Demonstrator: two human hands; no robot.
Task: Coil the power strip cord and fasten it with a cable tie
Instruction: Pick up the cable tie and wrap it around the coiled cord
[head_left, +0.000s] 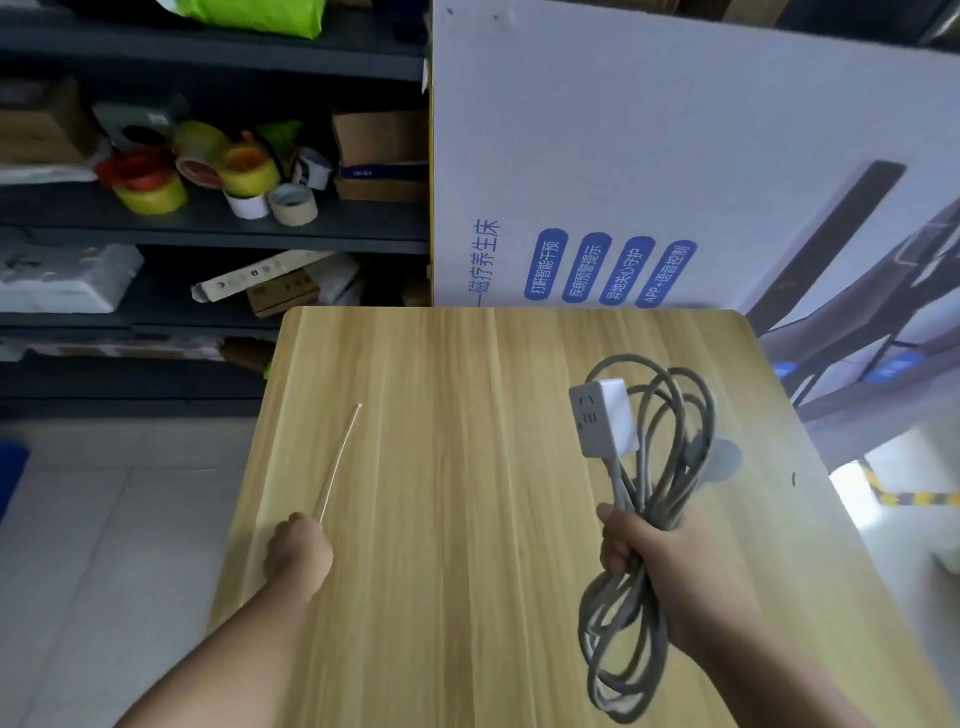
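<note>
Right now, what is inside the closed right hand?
The right hand grips the middle of the coiled grey cord; loops stick out above and below it, and the white socket block hangs above. The fingers hide the part held inside, so no tie can be seen there.

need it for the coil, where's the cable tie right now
The cable tie is on the left part of the wooden table, its near end pinched by the left hand, far from the coiled cord.
</note>
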